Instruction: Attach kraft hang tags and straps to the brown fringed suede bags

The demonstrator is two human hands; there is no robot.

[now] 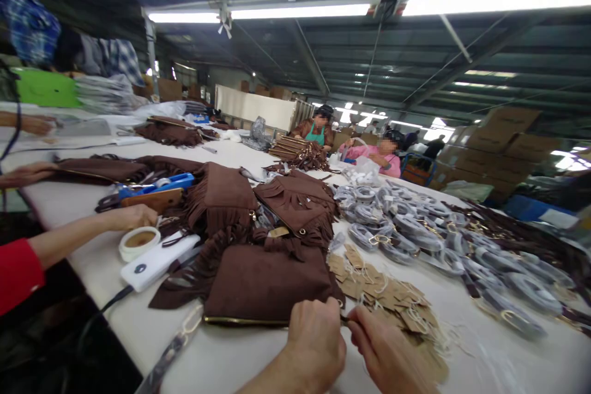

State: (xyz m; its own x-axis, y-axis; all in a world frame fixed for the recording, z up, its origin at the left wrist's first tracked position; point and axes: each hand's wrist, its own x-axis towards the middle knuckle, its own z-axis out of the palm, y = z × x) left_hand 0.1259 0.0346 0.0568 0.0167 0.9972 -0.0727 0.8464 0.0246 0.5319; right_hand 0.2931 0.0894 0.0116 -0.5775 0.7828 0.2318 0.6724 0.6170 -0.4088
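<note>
A brown suede-like fringed bag (272, 283) lies flat in front of me, its gold zip along the near edge and its fringe spread to the left. My left hand (316, 332) is closed in a fist at the bag's near right corner, gripping it there. Close beside it, my right hand (381, 338) pinches a small dark strip at the zip's end; its exact kind is hidden by the fingers. Brown paper tags (383, 289) with white strings lie in a heap just past my right hand.
More fringed bags (231, 191) are piled beyond. Wrapped straps (415, 228) cover the right side. At left are a tape roll (140, 240), a white corded device (159, 261) and a red-sleeved co-worker's hand (132, 217). A wrapped strap (173, 351) lies near the front edge.
</note>
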